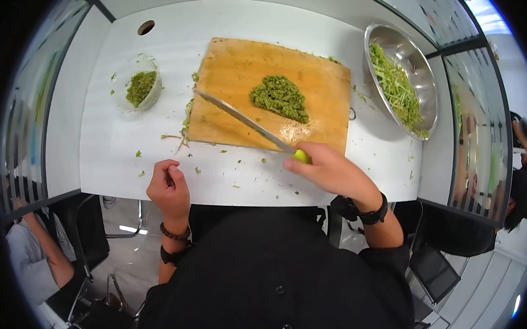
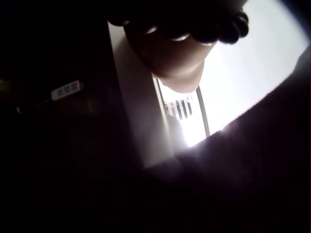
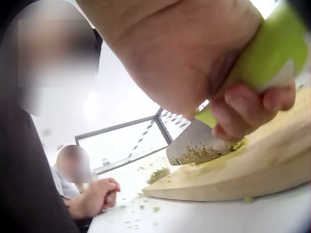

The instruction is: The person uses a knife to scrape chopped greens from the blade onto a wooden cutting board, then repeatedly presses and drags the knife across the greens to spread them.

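My right hand (image 1: 331, 170) grips the green handle (image 3: 272, 48) of a kitchen knife (image 1: 247, 122). Its blade slants over the front left of the wooden cutting board (image 1: 232, 63); in the right wrist view, green bits cling to the broad blade (image 3: 194, 143). A mound of finely chopped greens (image 1: 280, 99) lies on the board beyond the blade. My left hand (image 1: 169, 187) rests near the table's front edge, its fingers loosely curled around nothing. The left wrist view is mostly dark, showing a beaded bracelet (image 2: 209, 34) and part of the hand (image 2: 180, 68).
At the left stands a clear bowl (image 1: 155, 92) holding chopped greens. A steel bowl (image 1: 423, 83) of cut green stalks leans at the right. Green scraps dot the white table (image 1: 116, 170) around the board. Low partitions (image 1: 66, 97) flank it, and another person sits beyond the left one.
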{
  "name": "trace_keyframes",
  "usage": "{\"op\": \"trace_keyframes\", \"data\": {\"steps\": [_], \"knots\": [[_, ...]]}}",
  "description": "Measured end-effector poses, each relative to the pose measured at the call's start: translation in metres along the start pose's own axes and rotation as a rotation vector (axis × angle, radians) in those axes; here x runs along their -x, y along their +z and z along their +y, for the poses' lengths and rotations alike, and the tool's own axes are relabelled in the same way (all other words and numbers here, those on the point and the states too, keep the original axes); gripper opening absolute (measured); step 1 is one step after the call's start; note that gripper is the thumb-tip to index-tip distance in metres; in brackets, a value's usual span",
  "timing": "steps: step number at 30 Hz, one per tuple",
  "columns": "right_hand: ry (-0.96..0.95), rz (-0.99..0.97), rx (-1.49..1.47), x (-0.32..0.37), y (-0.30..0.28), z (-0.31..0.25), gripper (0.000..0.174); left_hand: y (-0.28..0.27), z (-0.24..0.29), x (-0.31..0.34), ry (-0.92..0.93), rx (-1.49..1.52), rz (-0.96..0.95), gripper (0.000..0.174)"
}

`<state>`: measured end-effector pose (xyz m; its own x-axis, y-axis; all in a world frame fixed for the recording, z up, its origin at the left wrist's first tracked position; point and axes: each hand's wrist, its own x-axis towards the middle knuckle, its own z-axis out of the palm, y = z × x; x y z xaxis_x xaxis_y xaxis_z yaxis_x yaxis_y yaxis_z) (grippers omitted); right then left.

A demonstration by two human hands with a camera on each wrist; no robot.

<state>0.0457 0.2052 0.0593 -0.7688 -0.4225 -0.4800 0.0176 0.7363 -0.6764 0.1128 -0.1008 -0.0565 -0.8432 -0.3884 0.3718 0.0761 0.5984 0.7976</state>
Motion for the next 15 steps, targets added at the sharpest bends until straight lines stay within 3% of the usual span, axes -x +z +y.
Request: {"op": "trace_keyframes", "data": {"steps": [3,6,10,13,15], "knots": [[0.047,-0.180,-0.376,-0.001,0.021,0.003,0.034,0.001,0.003,-0.001,0.044,-0.051,0.020,0.012],[0.061,-0.182,-0.443,0.004,0.023,-0.009,0.030,0.000,0.005,-0.002,0.026,-0.037,0.015,0.012],[-0.145,-0.094,-0.469,-0.002,0.046,0.011,0.030,0.001,0.004,-0.001,0.017,-0.033,0.001,0.012],[0.104,-0.229,-0.683,0.005,0.040,0.003,0.028,0.000,0.004,-0.001,0.018,-0.029,-0.003,0.012],[0.128,-0.131,-0.701,0.008,0.042,0.013,0.027,0.000,0.005,-0.001,0.020,-0.023,-0.001,0.011]]}}
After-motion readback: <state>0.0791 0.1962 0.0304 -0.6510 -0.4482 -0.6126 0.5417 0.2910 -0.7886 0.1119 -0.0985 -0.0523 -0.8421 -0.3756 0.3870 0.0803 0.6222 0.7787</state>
